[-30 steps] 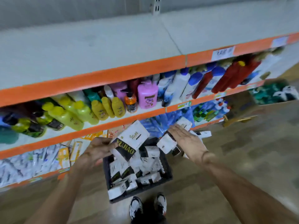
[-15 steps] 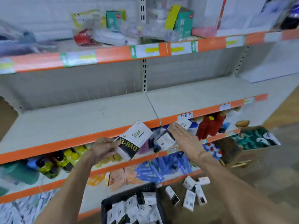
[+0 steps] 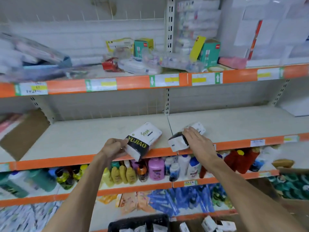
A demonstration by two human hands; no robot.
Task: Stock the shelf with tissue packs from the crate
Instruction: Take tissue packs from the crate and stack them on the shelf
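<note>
At the bottom edge of the view sits the black crate (image 3: 138, 223), with more white packs inside it and a few loose packs (image 3: 215, 224) on the floor just to its right, so much stock appears left to move. Above it, both forearms reach up to the bare middle shelf (image 3: 75, 134).

The left hand (image 3: 113, 148) pinches the black end of a tissue pack (image 3: 143, 139) between thumb and fingers, the pack tilted and overhanging the orange front lip. The right hand (image 3: 199, 141) lies flat, fingers together, over a second tissue pack (image 3: 182, 139), pressing it down at the lip; whether that pack already rests fully on the board is hard to tell, since the hand covers much of it.

No other tissue packs show on this shelf, so the stocking looks barely begun. The board is open behind and to both sides of the hands, with a cardboard flap (image 3: 21, 134) at far left. The seam (image 3: 169, 128) between shelf panels runs between the two packs. The shelf above (image 3: 133, 82) is crowded with mixed goods and limits headroom only near the back wall.
</note>
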